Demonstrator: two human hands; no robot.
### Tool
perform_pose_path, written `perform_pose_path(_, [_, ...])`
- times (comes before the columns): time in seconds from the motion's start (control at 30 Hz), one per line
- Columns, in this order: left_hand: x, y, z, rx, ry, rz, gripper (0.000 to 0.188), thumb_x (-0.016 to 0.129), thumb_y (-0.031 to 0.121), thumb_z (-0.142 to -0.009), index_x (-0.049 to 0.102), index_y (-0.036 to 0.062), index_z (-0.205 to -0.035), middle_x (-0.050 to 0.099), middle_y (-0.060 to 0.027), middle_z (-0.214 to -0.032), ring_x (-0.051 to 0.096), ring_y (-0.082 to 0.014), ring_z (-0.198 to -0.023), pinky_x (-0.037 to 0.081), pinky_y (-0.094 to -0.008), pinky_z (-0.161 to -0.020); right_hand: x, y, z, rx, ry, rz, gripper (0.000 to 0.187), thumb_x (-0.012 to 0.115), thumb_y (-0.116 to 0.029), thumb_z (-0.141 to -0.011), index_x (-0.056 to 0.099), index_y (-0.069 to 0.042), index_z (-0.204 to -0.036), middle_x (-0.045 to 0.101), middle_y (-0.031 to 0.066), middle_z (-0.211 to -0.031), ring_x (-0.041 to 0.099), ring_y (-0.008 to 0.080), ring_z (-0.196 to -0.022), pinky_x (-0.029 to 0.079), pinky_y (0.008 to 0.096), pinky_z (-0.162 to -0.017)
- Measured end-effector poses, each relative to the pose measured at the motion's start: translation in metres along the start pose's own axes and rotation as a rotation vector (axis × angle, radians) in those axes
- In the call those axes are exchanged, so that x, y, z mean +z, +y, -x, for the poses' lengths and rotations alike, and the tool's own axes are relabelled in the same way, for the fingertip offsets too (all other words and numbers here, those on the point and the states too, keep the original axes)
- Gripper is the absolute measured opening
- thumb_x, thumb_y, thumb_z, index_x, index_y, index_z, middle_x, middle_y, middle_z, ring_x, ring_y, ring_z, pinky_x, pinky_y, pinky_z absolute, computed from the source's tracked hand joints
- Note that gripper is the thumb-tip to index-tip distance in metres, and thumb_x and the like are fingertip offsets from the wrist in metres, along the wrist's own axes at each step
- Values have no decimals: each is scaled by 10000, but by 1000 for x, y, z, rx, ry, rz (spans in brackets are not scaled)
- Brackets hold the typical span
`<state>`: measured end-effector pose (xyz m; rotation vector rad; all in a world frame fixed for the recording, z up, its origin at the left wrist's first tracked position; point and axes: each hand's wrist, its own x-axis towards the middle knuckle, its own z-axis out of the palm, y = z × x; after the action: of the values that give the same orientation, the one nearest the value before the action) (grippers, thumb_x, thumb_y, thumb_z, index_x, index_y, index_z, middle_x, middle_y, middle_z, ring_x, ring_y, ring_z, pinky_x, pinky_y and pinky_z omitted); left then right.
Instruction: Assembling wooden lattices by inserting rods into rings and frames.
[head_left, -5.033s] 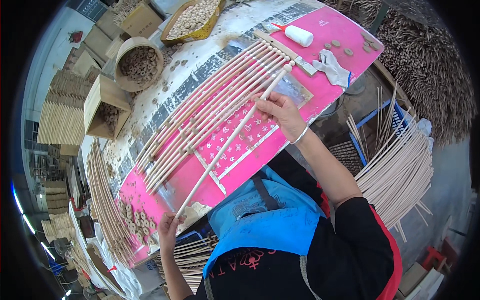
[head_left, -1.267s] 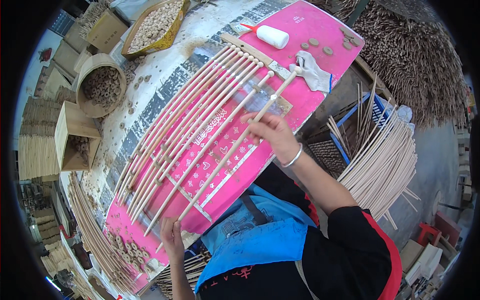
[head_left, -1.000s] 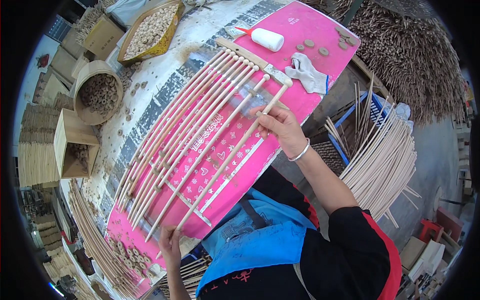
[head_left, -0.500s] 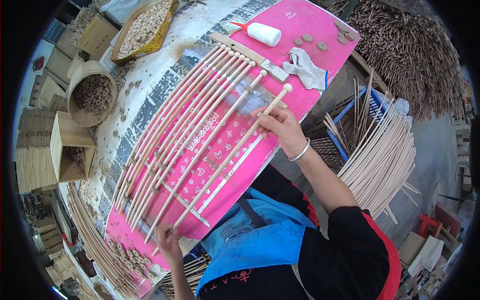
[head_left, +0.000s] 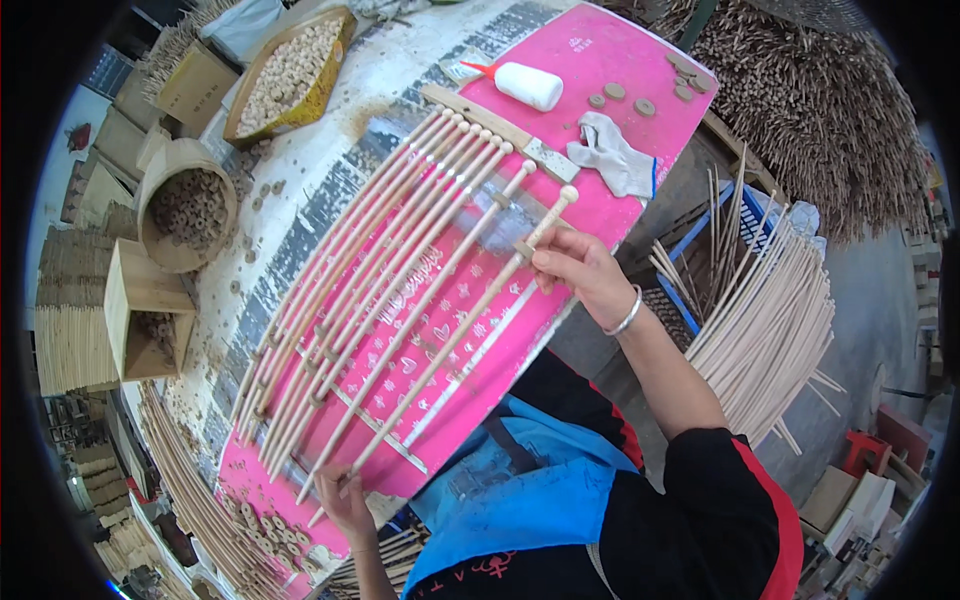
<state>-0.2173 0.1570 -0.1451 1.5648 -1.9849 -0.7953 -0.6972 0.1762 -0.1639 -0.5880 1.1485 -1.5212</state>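
Note:
A long pale wooden stick (head_left: 450,350) with a ball on its upper end lies slantwise over the pink board (head_left: 545,290). My right hand (head_left: 590,275) pinches it below the ball, with thumb and fingers at a small brown ring (head_left: 524,248) around the stick. Near the tapered lower end, the fingers of my left hand (head_left: 345,505) close on the same stick. Left of it runs a row of similar sticks, their ball ends (head_left: 470,127) lined up along a wooden bar (head_left: 490,115). Several of these also carry brown rings.
Beyond the bar lie a white squeeze bottle (head_left: 530,86), brown discs (head_left: 615,92) and a white glove (head_left: 615,158). A basket of balls (head_left: 290,85), a round tub of rings (head_left: 190,205) and a wooden box (head_left: 150,300) stand left. Loose sticks (head_left: 770,320) lean right beside a blue crate (head_left: 690,225).
My right hand has shifted slightly right and nearer me, so the ring now shows at its fingertips. My left hand stays by the lower end. The whole view has tilted slightly.

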Motion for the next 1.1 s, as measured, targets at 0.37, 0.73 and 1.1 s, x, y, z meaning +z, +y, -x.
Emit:
perform_pose_path(0.37, [28,11,-10,17,92,38,203,611,-117,-853,622,-20,-1030,543,-133,-1037,599,-250,-973,536,-320,-794,4,-3,-24,-307,384,663,272,769,-222,-922,714,17,-1040,681,42,-770,616,101,-663,480,265,-595])
perform_pose_path(0.73, [46,14,-26,168,99,-151,156,667,-53,-873,647,-14,-1023,591,-165,-990,615,-319,-928,506,-403,-781,-5,13,-26,-439,462,885,235,748,-118,-879,701,-54,-1100,646,72,-821,633,180,-683,507,319,-631])
perform_pose_path(1.1, [41,26,-32,213,103,-324,164,684,-16,-869,671,14,-1029,652,-140,-969,624,-323,-915,473,-428,-836,-9,9,-56,-727,275,1292,264,754,-101,-830,719,-148,-1087,600,60,-898,653,246,-840,532,377,-693])
